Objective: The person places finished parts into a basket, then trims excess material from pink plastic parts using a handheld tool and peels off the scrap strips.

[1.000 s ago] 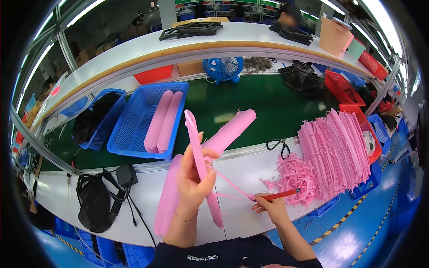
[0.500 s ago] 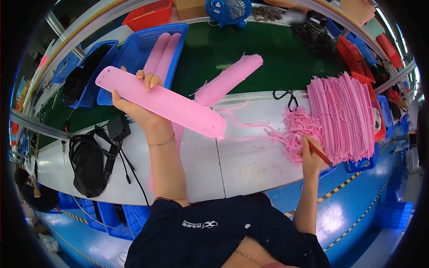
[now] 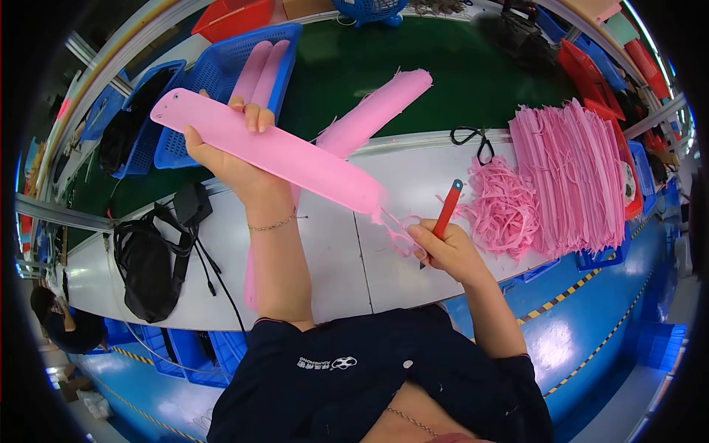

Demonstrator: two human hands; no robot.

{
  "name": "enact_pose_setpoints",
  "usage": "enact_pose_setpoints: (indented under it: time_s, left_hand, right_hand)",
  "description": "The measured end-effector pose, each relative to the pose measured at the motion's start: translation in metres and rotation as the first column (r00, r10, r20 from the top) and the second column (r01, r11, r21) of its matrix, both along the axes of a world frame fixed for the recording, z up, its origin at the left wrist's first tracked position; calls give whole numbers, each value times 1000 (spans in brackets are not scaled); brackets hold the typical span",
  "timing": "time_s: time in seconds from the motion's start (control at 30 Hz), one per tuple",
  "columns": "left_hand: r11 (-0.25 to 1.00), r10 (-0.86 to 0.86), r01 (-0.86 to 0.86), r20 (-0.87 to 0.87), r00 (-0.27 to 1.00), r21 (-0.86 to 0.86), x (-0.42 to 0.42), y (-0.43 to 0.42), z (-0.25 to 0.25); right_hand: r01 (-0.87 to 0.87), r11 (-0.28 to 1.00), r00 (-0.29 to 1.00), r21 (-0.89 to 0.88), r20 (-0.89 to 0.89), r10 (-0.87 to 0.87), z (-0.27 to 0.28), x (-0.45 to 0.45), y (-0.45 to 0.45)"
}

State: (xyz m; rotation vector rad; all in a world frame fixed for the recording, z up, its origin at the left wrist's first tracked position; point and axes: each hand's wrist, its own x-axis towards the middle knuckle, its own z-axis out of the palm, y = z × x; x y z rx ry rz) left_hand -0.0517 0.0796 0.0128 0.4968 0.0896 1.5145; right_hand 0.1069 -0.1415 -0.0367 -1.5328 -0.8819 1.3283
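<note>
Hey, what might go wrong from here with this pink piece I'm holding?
The thin strand between the pink piece and your right hand might tear raggedly if pulled hard. The red tool sits in that same hand, so a slip could scratch the piece if its tip is sharp. The loose shreds beside the stack might get mixed into it.

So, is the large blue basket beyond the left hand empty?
Not empty: two pink pieces lie side by side in the blue basket. The left hand and held strip hide part of it. How full: cannot tell.
</note>
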Motion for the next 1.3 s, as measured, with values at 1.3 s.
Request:
enact_pose_setpoints:
  time_s: [1.3]
  left_hand:
    - [512,851,435,-365,-379,741,146,52,-169]
  right_hand:
    - [710,701,569,72,-646,-509,-97,110,-12]
